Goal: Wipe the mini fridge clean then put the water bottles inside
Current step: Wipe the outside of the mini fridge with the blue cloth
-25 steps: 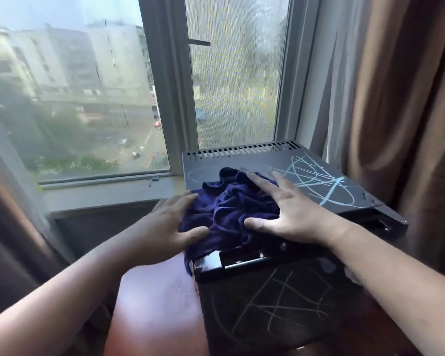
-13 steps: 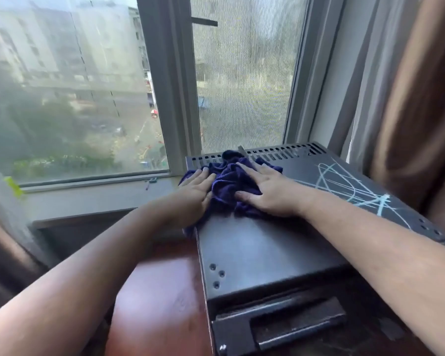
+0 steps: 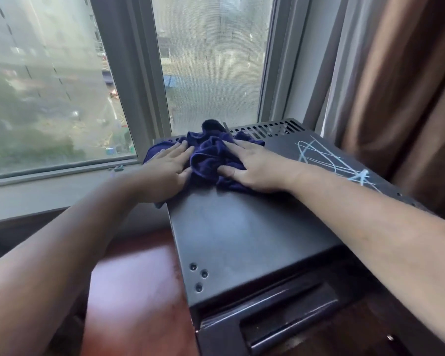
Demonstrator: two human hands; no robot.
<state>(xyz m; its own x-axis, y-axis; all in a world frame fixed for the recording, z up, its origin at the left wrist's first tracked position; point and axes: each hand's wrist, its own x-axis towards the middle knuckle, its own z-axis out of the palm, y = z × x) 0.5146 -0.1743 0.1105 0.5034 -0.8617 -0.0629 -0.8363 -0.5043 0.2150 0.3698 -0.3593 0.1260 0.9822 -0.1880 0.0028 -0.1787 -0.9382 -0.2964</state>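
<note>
A black mini fridge (image 3: 242, 235) stands by the window, seen from above, with its door handle at the bottom. A crumpled dark blue cloth (image 3: 211, 152) lies at the back left of its top, near the vent slots. My left hand (image 3: 165, 168) presses flat on the cloth's left side at the fridge's left edge. My right hand (image 3: 252, 165) lies flat on the cloth's right side, thumb spread. Pale blue scribbles (image 3: 332, 160) mark the right part of the top. No water bottles are in view.
A reddish wooden surface (image 3: 129, 291) lies to the left of the fridge. The window sill (image 3: 49, 186) and glass are behind. Brown curtains (image 3: 401, 86) hang close on the right, touching the fridge's far right side.
Both hands pushed the cloth from the front of the fridge top to its back by the vents. The camera moved closer and over the top.
</note>
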